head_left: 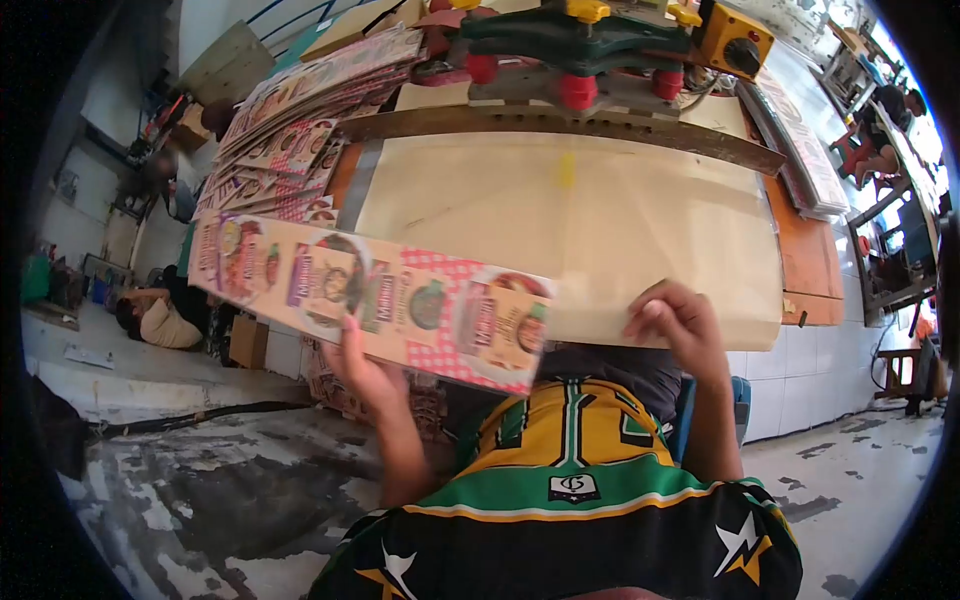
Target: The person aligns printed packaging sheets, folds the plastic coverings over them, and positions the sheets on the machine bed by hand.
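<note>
A long printed cardboard strip (390, 290) with food pictures and pink checks slants across the left front of the work board. My left hand (368, 375) grips its near edge, thumb on the printed face and the other fingers hidden beneath. My right hand (685, 325) hovers over the front edge of a large cream sheet (480, 200), fingers loosely curled and apart, with nothing visible in them. That sheet covers most of the work board (808, 265). Behind it runs a long brown metal bar (560, 128), under a dark green machine head (580, 45).
Stacked printed strips (290, 130) lean in a messy pile at the left. Another stack (795, 145) lies at the right. A yellow control box (735, 40) with a black knob sits beside the machine. A person (165, 315) is low at the left; another person (885, 130) sits far right.
</note>
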